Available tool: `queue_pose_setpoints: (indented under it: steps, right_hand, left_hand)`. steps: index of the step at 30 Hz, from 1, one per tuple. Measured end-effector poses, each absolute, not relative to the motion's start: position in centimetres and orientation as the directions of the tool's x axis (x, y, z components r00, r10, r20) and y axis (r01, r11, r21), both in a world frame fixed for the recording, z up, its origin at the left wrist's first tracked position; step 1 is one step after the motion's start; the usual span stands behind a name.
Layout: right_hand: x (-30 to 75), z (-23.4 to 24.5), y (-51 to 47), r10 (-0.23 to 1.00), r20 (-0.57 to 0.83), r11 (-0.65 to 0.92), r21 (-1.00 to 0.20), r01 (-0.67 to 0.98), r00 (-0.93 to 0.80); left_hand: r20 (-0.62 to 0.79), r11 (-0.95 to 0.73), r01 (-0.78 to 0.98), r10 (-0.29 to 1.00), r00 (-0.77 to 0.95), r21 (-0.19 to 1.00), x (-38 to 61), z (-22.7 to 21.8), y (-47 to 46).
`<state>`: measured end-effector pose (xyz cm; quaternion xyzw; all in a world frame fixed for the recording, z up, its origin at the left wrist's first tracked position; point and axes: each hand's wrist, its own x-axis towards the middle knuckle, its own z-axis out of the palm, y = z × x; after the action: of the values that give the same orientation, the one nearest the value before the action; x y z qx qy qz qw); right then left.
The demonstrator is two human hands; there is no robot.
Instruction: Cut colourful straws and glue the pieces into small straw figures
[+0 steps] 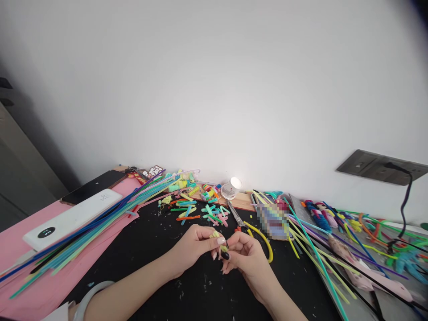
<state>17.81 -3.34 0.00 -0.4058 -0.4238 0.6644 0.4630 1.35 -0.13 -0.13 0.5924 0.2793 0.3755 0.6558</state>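
Note:
Near the middle of the black mat, my left hand point(195, 247) and my right hand point(249, 261) meet fingertip to fingertip. Between them is a small pale yellow-green piece of pipe cleaner point(216, 234), pinched by both; its exact shape is partly covered by my fingers. A dark nail shows on my right thumb. Just beyond my right hand lie scissors point(264, 236) with yellow handles, blades pointing toward the wall. Short cut pieces of pipe cleaner point(216, 214) in green, pink, blue and orange are scattered beyond my fingers.
Long pipe cleaners point(110, 227) and a white power bank point(73, 218) lie on pink sheeting at left. A paper cup point(232, 188) stands near the wall. At right are a phone point(272, 220), more long pipe cleaners point(317, 258) and a pink tool point(384, 281). A cord hangs from the wall socket point(374, 166).

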Motion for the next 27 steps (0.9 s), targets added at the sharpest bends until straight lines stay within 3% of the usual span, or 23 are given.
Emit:
queue_pose_setpoints:
  steps: [5,9,14,18,27]
  right_hand:
    - [17.7,-0.6,-3.3,0.979,-0.091,-0.119,-0.982,-0.147,-0.185]
    - [17.8,-0.5,-3.4,0.975,-0.082,-0.119,-0.978,-0.174,-0.206]
    - [18.2,0.1,-3.4,0.928,-0.184,-0.299,-0.888,-0.35,-0.323]
    - [18.6,-0.1,-3.4,0.85,-0.234,-0.447,-0.795,-0.411,-0.471]
    - [18.8,-0.8,-3.8,0.734,-0.249,-0.559,-0.75,-0.353,-0.632]
  left_hand:
    - [0.074,0.01,-0.147,0.827,0.558,0.989,1.3,-0.4,0.0]
    - [0.035,0.084,-0.183,0.822,0.569,0.98,1.4,-0.4,0.0]
    - [-0.03,0.311,-0.339,0.774,0.632,0.888,1.5,-0.2,-0.2]
    - [-0.069,0.426,-0.331,0.694,0.717,0.842,1.3,-0.3,-0.3]
    - [-0.041,0.426,-0.302,0.631,0.775,0.853,1.1,-0.3,-0.3]
